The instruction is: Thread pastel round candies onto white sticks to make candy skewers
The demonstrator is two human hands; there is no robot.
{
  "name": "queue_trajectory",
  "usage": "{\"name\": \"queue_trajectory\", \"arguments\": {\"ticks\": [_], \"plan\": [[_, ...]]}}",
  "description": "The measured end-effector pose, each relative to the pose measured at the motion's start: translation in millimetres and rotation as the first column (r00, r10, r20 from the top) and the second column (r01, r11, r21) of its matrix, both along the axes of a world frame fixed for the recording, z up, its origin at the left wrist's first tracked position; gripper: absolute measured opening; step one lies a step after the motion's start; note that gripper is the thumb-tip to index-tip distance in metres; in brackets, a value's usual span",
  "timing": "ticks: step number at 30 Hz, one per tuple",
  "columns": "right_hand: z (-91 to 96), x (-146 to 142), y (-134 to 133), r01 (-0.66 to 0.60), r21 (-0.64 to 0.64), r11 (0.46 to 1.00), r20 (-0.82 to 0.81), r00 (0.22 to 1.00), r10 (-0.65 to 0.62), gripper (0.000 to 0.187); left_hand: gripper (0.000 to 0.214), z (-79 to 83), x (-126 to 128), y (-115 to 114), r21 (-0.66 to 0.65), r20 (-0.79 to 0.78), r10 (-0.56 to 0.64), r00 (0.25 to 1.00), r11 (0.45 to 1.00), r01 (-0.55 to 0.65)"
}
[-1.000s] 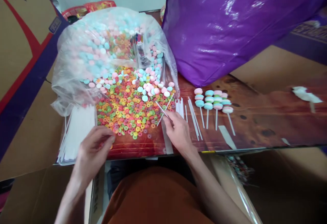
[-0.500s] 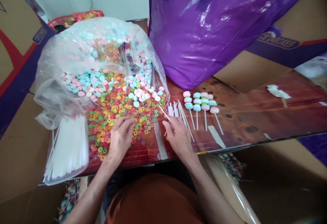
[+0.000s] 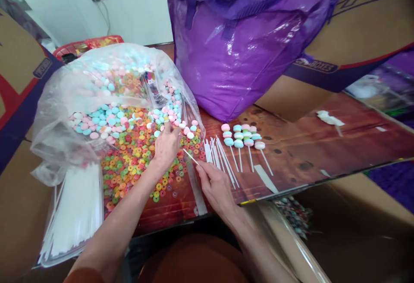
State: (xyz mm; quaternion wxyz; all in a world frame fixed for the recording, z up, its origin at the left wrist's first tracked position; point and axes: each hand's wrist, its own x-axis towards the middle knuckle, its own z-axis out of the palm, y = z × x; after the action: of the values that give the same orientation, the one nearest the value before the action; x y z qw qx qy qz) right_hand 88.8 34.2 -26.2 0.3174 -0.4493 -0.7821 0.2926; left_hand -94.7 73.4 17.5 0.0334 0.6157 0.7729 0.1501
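Observation:
My right hand [image 3: 216, 186] pinches a thin white lollipop stick [image 3: 191, 157], its bare tip pointing up and left. My left hand [image 3: 167, 144] reaches into the near edge of the pastel disc candies [image 3: 190, 135], fingers bent together at the tips; whatever is between them is hidden. Beneath and around that hand spread many small coloured ring candies [image 3: 129, 162]. Right of the rings lie loose white sticks [image 3: 223, 158]. Beyond them several finished candy skewers [image 3: 238, 136] lie in a row, pink, white and blue discs stacked on sticks.
A clear plastic bag [image 3: 48, 119] of candies lies open at the left, with a packet of white sticks [image 3: 76, 209] before it. A large purple bag [image 3: 233, 59] stands behind. Cardboard boxes [image 3: 371, 29] flank the table [image 3: 300, 145]; tape and crumpled tissue [image 3: 328, 118] lie to the right.
My left hand has moved forward from the ring candies to the pastel discs. My right hand still holds the stick. The view has shifted, showing more of the purple bag's top.

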Motion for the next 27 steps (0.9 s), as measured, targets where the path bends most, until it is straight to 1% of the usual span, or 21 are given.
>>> {"name": "queue_trajectory", "arguments": {"ticks": [2,3,5,6,7,9,10,11,12,13,14,15,16,17,19,20,21,22,23,25,27], "plan": [[2.7,-1,0,-0.002,-0.028,1.000,-0.024,1.000,0.001,0.029,0.025,-5.6,-3,-2,0.055,0.043,-0.001,0.999,0.998,-0.001],[4.5,-2,1,0.003,-0.043,0.999,-0.043,0.999,-0.005,0.029,0.023,-8.4,-5,-4,0.110,0.103,-0.012,0.995,0.994,0.000],[9.0,-6,4,0.014,-0.076,0.997,-0.094,0.995,-0.022,0.029,0.017,-12.9,-11,-10,0.230,0.300,-0.058,0.952,0.973,-0.013],[11.6,-9,6,0.020,-0.097,0.995,-0.126,0.992,-0.032,0.029,0.015,-14.0,-13,-15,0.273,0.428,-0.087,0.900,0.961,-0.037],[14.3,-12,8,0.018,-0.128,0.992,-0.160,0.986,-0.038,0.030,0.013,-14.4,-14,-22,0.294,0.559,-0.116,0.821,0.954,-0.066],[19.3,-19,12,-0.005,-0.209,0.978,-0.252,0.967,-0.048,0.029,0.020,-13.5,-12,-37,0.273,0.785,-0.155,0.600,0.956,-0.110],[21.2,-23,14,-0.024,-0.251,0.968,-0.309,0.949,-0.056,0.029,0.026,-12.7,-9,-46,0.247,0.860,-0.163,0.483,0.962,-0.115],[22.6,-28,14,-0.050,-0.294,0.955,-0.370,0.927,-0.065,0.028,0.031,-12.2,-6,-55,0.227,0.908,-0.170,0.384,0.968,-0.108],[23.3,-32,15,-0.086,-0.335,0.938,-0.428,0.901,-0.070,0.028,0.033,-12.2,-2,-63,0.218,0.934,-0.178,0.310,0.971,-0.100],[23.4,-36,14,-0.128,-0.371,0.920,-0.479,0.875,-0.071,0.027,0.032,-13.1,1,-71,0.219,0.947,-0.186,0.262,0.971,-0.099],[23.0,-39,13,-0.169,-0.402,0.900,-0.518,0.852,-0.072,0.027,0.030,-14.7,4,-77,0.225,0.950,-0.195,0.243,0.969,-0.102],[22.2,-42,11,-0.204,-0.429,0.880,-0.543,0.837,-0.071,0.026,0.027,-17.0,7,-83,0.238,0.945,-0.204,0.255,0.965,-0.111],[21.5,-45,8,-0.230,-0.451,0.862,-0.556,0.828,-0.070,0.026,0.023,-19.8,8,-87,0.258,0.929,-0.213,0.301,0.959,-0.118],[20.8,-46,6,-0.242,-0.467,0.850,-0.563,0.823,-0.075,0.026,0.020,-22.6,9,-90,0.284,0.899,-0.221,0.378,0.951,-0.120],[19.9,-48,1,-0.245,-0.479,0.843,-0.569,0.818,-0.085,0.025,0.018,-27.8,11,-95,0.351,0.792,-0.231,0.565,0.930,-0.112],[19.7,-48,0,-0.243,-0.478,0.844,-0.569,0.818,-0.086,0.024,0.018,-29.8,12,-97,0.384,0.730,-0.234,0.642,0.918,-0.102],[19.3,-48,-1,-0.239,-0.476,0.847,-0.566,0.820,-0.087,0.023,0.020,-31.4,13,-98,0.409,0.679,-0.236,0.695,0.908,-0.091],[18.6,-48,-2,-0.227,-0.473,0.851,-0.560,0.823,-0.092,0.022,0.022,-32.6,14,-100,0.424,0.650,-0.239,0.721,0.902,-0.083],[17.5,-48,-2,-0.207,-0.472,0.857,-0.551,0.828,-0.103,0.022,0.024,-33.6,15,-101,0.428,0.643,-0.242,0.726,0.900,-0.079],[14.0,-47,-2,-0.164,-0.480,0.862,-0.532,0.835,-0.137,0.020,0.028,-35.7,17,-104,0.403,0.674,-0.247,0.696,0.913,-0.066],[9.7,-47,-3,-0.140,-0.496,0.857,-0.513,0.844,-0.159,0.019,0.029,-38.2,17,-106,0.337,0.738,-0.222,0.637,0.940,-0.062]]}}
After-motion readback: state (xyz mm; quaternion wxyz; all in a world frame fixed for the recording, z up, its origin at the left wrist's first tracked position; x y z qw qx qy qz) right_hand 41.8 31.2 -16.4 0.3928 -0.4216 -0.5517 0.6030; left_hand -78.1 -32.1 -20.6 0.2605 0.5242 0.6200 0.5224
